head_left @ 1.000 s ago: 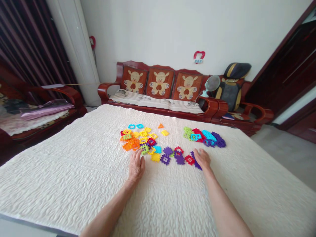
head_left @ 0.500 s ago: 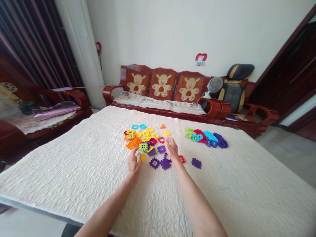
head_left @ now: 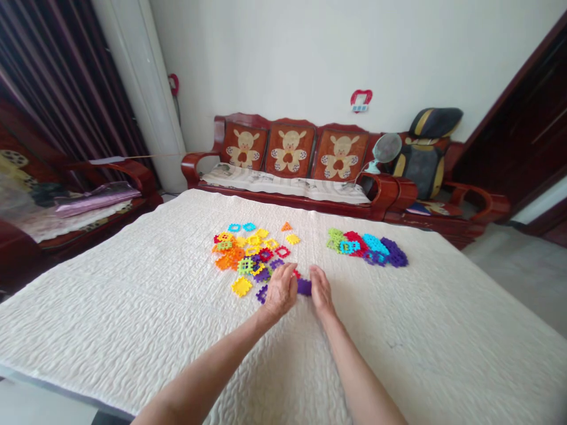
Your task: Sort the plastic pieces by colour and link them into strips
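On the quilted cover (head_left: 146, 307), a purple piece (head_left: 304, 287) lies at the left hand's (head_left: 282, 290) three o'clock and the right hand's (head_left: 322, 293) nine, both hands loosely curved around it (whether either grips it, I cannot tell). A yellow square (head_left: 241, 287) sits at the left hand's nine o'clock, a mixed pile (head_left: 243, 255) at ten, and an overlapping multicoloured row (head_left: 372, 243) toward the right hand's two.

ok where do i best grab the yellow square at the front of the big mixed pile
Probably by two opposite toothed edges of the yellow square, coming from the near left: it lies flat, its near left side faces only the white cloth, and the pile crowds its far side.
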Tool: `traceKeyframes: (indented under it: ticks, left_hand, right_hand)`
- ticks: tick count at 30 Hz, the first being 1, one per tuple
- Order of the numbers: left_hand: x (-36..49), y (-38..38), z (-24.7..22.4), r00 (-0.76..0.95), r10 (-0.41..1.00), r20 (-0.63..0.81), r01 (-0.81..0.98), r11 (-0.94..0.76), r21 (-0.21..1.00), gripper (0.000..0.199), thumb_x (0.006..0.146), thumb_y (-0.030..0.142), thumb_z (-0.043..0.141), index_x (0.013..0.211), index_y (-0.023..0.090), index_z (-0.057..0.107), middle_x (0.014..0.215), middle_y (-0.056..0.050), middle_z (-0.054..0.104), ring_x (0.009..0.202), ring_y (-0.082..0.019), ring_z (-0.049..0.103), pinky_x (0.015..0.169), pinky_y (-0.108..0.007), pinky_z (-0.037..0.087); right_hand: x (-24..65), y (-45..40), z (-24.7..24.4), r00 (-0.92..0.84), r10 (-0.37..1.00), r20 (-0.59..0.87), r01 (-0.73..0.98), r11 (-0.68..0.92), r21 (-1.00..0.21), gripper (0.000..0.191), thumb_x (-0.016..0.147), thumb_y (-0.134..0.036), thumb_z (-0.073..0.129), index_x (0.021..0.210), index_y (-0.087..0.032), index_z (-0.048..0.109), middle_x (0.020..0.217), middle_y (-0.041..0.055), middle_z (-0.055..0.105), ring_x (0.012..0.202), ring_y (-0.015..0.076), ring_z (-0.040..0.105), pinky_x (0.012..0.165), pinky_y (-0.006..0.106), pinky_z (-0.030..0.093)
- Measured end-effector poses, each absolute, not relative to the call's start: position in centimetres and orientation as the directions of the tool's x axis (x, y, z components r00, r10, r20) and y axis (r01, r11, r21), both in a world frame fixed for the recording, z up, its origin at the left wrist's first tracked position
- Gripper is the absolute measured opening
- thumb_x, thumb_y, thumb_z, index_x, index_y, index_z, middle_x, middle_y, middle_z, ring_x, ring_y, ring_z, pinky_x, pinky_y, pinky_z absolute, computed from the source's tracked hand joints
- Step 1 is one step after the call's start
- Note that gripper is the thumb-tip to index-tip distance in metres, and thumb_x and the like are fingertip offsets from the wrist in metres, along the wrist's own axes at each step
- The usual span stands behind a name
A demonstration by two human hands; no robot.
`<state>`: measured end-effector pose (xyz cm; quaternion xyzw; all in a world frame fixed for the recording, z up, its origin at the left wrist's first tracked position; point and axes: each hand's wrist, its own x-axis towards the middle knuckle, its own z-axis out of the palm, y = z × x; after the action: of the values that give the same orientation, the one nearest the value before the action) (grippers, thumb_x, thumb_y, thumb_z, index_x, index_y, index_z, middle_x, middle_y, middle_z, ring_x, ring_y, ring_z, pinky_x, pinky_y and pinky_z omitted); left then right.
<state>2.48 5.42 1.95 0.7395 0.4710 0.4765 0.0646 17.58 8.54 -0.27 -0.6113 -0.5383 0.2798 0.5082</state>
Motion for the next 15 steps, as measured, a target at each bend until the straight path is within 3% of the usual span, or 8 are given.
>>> traceKeyframes:
  ticks: [3,6,10,15]
  left_hand:
    - [2.4,5.6,2.1,0.149,0.762,0.630,0.659,-0.551,0.511,0.040,0.090,0.019,0.038,0.128,0.018,0.051,0.126,-0.014,0.057,0.119,-0.024,0.051,0.102,-0.043,0.042]
    - [2.7,5.9,2.2,0.309,0.801,0.513,0.738,-0.542,0.402,0.045,0.085,0.029,0.052,0.128,0.017,0.053,0.131,-0.016,0.053,0.125,-0.031,0.044,0.102,-0.051,0.040]
    - [2.4,6.8,2.3,0.492,0.809,0.320,0.792,-0.569,0.220,0.044,0.079,0.039,0.058,0.119,0.022,0.059,0.128,-0.014,0.053,0.127,-0.038,0.037,0.099,-0.061,0.036]
    - [-1.2,8.9,3.3,0.515,0.813,0.271,0.818,-0.561,0.126,0.035,0.080,0.040,0.056,0.109,0.023,0.064,0.113,-0.012,0.058,0.126,-0.037,0.037,0.102,-0.062,0.030]
  right_hand:
    - [17.3,9.3,1.0,0.336,0.920,0.203,0.171,0.152,-0.973,0.058,0.086,-0.052,0.031,0.126,-0.017,0.053,0.125,0.0135,0.063,0.113,0.0221,0.060,0.089,0.034,0.050]
    - [19.8,9.5,1.1,0.467,0.841,0.273,0.305,0.137,-0.943,0.057,0.082,-0.053,0.038,0.117,-0.014,0.057,0.123,0.0169,0.063,0.116,0.0251,0.057,0.100,0.038,0.043]
    - [21.9,9.2,-0.6,0.443,0.854,0.273,0.442,0.057,-0.895,0.055,0.080,-0.054,0.037,0.111,-0.014,0.060,0.114,0.0167,0.067,0.107,0.0262,0.062,0.098,0.040,0.043]
    - [21.7,9.4,-1.7,0.385,0.890,0.243,0.512,0.013,-0.859,0.051,0.078,-0.052,0.038,0.107,-0.018,0.063,0.108,0.0133,0.070,0.102,0.0260,0.064,0.095,0.038,0.046]
